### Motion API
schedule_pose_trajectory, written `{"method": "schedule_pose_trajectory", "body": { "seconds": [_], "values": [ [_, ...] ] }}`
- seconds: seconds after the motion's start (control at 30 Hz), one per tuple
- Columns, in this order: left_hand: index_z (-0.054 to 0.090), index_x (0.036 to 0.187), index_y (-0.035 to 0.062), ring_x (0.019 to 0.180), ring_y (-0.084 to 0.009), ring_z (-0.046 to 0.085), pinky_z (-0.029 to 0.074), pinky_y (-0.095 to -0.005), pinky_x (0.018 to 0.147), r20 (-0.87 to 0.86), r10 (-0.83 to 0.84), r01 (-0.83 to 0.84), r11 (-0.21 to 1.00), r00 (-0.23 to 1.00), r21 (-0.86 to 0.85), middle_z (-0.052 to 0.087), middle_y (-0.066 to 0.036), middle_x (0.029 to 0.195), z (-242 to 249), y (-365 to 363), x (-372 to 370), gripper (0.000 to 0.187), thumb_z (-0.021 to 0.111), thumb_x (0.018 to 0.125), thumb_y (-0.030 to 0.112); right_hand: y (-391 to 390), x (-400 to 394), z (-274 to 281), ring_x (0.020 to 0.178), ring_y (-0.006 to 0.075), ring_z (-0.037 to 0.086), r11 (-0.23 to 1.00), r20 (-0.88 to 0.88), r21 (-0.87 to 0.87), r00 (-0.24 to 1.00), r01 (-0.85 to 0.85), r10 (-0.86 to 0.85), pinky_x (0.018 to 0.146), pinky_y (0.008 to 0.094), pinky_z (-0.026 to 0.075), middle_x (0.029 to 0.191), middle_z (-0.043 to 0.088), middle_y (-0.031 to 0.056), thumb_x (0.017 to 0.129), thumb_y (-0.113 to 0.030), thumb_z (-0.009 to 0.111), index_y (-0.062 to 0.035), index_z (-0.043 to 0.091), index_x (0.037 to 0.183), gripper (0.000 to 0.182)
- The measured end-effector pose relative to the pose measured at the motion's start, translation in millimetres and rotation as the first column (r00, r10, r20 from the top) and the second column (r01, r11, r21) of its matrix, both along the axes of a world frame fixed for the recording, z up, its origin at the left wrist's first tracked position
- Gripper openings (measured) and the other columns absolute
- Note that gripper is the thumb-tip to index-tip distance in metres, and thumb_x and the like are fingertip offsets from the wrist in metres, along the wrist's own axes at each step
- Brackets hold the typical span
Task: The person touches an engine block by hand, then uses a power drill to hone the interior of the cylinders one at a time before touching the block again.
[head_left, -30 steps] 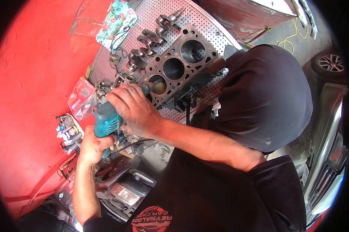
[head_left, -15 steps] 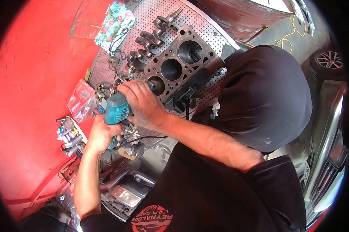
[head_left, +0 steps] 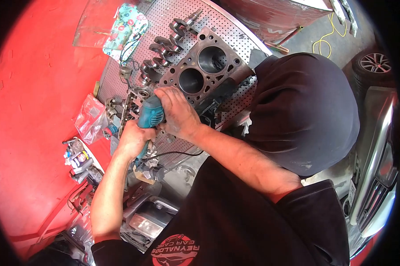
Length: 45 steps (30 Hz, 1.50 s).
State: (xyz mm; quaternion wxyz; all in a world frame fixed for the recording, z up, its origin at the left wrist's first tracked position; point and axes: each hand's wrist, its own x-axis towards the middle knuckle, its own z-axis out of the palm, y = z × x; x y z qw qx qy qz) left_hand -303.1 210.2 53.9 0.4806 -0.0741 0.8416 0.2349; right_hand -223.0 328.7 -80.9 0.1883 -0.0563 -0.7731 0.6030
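Note:
My left hand (head_left: 135, 138) is wrapped round the handle of a teal power drill (head_left: 151, 111). My right hand (head_left: 178, 116) is closed over the front of the same drill, its fingers bent across the top. The drill's chuck and whatever is fitted in it are hidden behind my right hand. Just beyond lies an engine block (head_left: 204, 65) with two open bores showing; the bore nearest my hands is covered. A crankshaft (head_left: 163, 46) rests alongside the block on a perforated metal tabletop (head_left: 244, 41). A black cord (head_left: 173, 153) trails from the drill.
Pistons (head_left: 126, 72) and other metal parts lie left of the block. A plastic bag (head_left: 91, 117) and a tray of small bottles (head_left: 81, 158) sit near the red panel (head_left: 36, 124). A large black cloth-covered rounded form (head_left: 306, 115) fills the right side. A wheel (head_left: 374, 64) stands behind.
The drill and both hands have shifted to the right in the view, and the drill's chuck has gone out of sight. The view itself has moved slightly. Both hands keep their hold.

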Motion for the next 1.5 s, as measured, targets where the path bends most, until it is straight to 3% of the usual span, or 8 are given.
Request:
{"method": "schedule_pose_trajectory", "body": {
  "seconds": [0.1, 0.4, 0.73, 1.0, 1.17, 1.5],
  "values": [
    [0.070, 0.094, -0.0033, 0.054, -0.0168, 0.061, 0.048, -0.0304, 0.052, -0.016, -0.024, 0.024, 0.999, 1.000, -0.023, 0.066, -0.008, 0.070, -7, 4, 0, 0.022, 0.069, 0.074, 0.004, 0, 2, -6, 0.132, 0.0416, 0.050, 1.000, 0.045, 0.009, 0.999, 0.002, -0.003, 0.118, 0.0503, 0.039, 0.134, 0.053, 0.0206, 0.052, -0.007, 0.091, -0.0010, 0.042, 0.139, 0.100],
    [0.070, 0.084, -0.0039, 0.055, -0.0169, 0.062, 0.049, -0.0318, 0.055, 0.008, -0.001, 0.001, 0.999, 1.000, -0.047, 0.067, -0.009, 0.067, -8, 1, -3, 0.015, 0.067, 0.074, 0.008, 1, 1, -7, 0.137, 0.0401, 0.047, 0.999, 0.079, -0.013, 0.996, -0.051, 0.052, 0.122, 0.0491, 0.034, 0.140, 0.051, 0.0214, 0.056, -0.014, 0.093, 0.0024, 0.044, 0.141, 0.100],
    [0.070, 0.088, -0.0041, 0.056, -0.0159, 0.062, 0.049, -0.0305, 0.054, 0.013, 0.034, -0.034, 0.999, 0.999, -0.001, 0.067, -0.007, 0.070, -4, 3, -1, 0.017, 0.067, 0.075, 0.006, -3, 0, -4, 0.131, 0.0419, 0.050, 1.000, 0.017, -0.003, 1.000, 0.011, -0.010, 0.119, 0.0513, 0.037, 0.134, 0.052, 0.0213, 0.055, -0.008, 0.090, -0.0006, 0.044, 0.138, 0.095],
    [0.071, 0.093, -0.0026, 0.058, -0.0138, 0.061, 0.049, -0.0292, 0.055, -0.077, 0.040, -0.039, 0.999, 0.996, 0.022, 0.066, -0.005, 0.071, 48, -20, 14, 0.019, 0.067, 0.076, 0.003, -20, -3, 37, 0.128, 0.0386, 0.052, 0.999, -0.139, -0.027, 0.989, 0.040, -0.044, 0.116, 0.0533, 0.037, 0.132, 0.055, 0.0182, 0.056, -0.008, 0.088, -0.0009, 0.048, 0.134, 0.088],
    [0.070, 0.088, -0.0024, 0.061, -0.0148, 0.061, 0.048, -0.0300, 0.061, -0.122, 0.038, -0.040, 0.999, 0.992, -0.020, 0.068, -0.005, 0.072, 88, -21, 24, 0.016, 0.067, 0.075, 0.007, -25, 0, 62, 0.128, 0.0381, 0.051, 1.000, -0.184, -0.005, 0.983, 0.001, -0.002, 0.115, 0.0539, 0.035, 0.131, 0.054, 0.0168, 0.057, -0.008, 0.087, -0.0027, 0.050, 0.138, 0.090],
    [0.071, 0.092, -0.0018, 0.062, -0.0133, 0.060, 0.047, -0.0300, 0.061, -0.148, 0.074, -0.077, 0.997, 0.986, -0.013, 0.067, -0.003, 0.074, 117, -27, 29, 0.018, 0.071, 0.076, 0.006, -21, -3, 86, 0.122, 0.0374, 0.053, 0.997, -0.254, -0.056, 0.967, -0.049, 0.034, 0.113, 0.0548, 0.036, 0.127, 0.054, 0.0161, 0.059, -0.008, 0.085, -0.0023, 0.051, 0.136, 0.084]
  ]
}}
